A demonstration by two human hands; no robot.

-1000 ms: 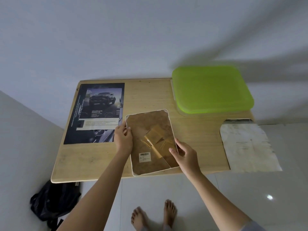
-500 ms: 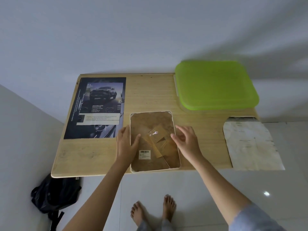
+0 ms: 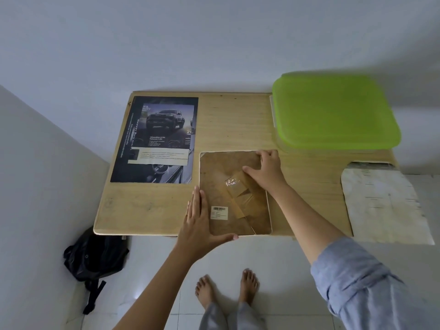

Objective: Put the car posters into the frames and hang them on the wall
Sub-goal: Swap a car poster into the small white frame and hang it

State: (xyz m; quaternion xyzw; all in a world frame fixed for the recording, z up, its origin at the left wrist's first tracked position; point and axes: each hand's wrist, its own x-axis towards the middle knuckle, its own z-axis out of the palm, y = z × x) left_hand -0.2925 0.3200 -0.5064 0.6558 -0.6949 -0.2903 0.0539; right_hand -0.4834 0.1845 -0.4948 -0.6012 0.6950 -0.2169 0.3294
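My left hand (image 3: 198, 225): flat, fingers straight, thumb spread along the near edge of the frame (image 3: 234, 194). My right hand (image 3: 267, 166): splayed, pressing its far right corner. Frame: face down on the table (image 3: 147, 210). Car poster (image 3: 158, 139): at ten o'clock, just beside. Green lid (image 3: 333, 110): at two o'clock.

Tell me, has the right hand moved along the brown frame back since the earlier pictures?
Yes. The right hand went from the brown frame back's near right edge to its far right corner, toward the green lid.
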